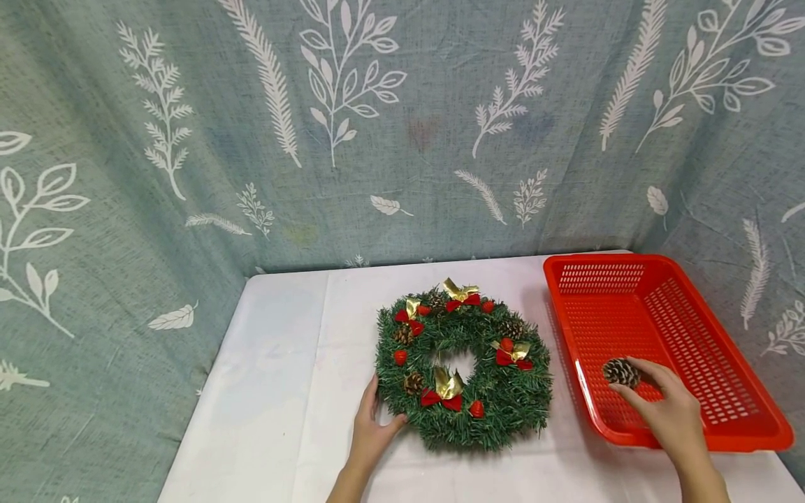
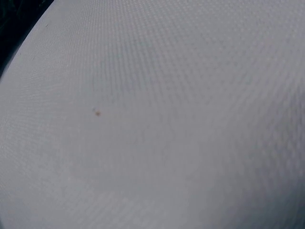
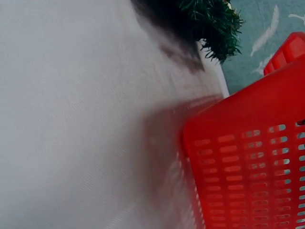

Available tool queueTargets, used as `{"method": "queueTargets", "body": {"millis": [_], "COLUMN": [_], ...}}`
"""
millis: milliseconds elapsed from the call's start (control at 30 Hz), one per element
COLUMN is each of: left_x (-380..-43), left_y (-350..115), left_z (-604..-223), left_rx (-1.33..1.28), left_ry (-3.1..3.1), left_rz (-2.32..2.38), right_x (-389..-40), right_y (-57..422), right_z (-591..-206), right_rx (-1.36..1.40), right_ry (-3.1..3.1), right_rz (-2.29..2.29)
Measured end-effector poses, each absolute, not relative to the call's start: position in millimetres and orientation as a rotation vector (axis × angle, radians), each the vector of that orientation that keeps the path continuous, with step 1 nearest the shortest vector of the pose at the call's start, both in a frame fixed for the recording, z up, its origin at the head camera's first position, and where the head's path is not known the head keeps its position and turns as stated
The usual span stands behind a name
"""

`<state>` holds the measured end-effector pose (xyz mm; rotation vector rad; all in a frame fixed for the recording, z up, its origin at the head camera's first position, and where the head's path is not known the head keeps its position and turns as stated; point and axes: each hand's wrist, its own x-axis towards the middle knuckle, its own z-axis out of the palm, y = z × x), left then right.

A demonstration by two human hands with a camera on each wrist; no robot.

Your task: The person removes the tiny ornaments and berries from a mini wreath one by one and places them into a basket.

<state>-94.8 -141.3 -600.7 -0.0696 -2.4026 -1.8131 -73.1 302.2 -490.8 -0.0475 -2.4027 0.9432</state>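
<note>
A green wreath [image 1: 509,409], dressed with red and gold bows, red berries and pinecones, lies on the white-covered table. My left hand [image 1: 370,429] holds its lower left edge, the thumb at the near side and the fingers partly hidden by the greenery. To the right, my right hand [image 1: 669,405] pinches a pinecone [image 1: 621,373] with pale-tipped scales between thumb and fingers. That pinecone is over the near left part of a red plastic basket [image 1: 717,307]. Neither hand shows in the wrist views.
The basket has slotted walls and stands right of the wreath; its side fills the right of the right wrist view. White cloth [image 1: 277,377] covers the table. A grey-green curtain [image 1: 402,140] with white leaf prints hangs along the back and sides.
</note>
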Motion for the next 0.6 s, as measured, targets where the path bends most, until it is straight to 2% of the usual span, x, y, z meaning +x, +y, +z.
{"method": "queueTargets", "body": {"millis": [600], "left_x": [-94], "left_y": [-141], "left_z": [-600], "left_rx": [-0.081], "left_ry": [-2.411], "left_rz": [-1.758], "right_x": [-86], "right_y": [321], "right_z": [-487], "right_rx": [0.015], "right_ry": [-2.799], "right_rz": [1.072]}}
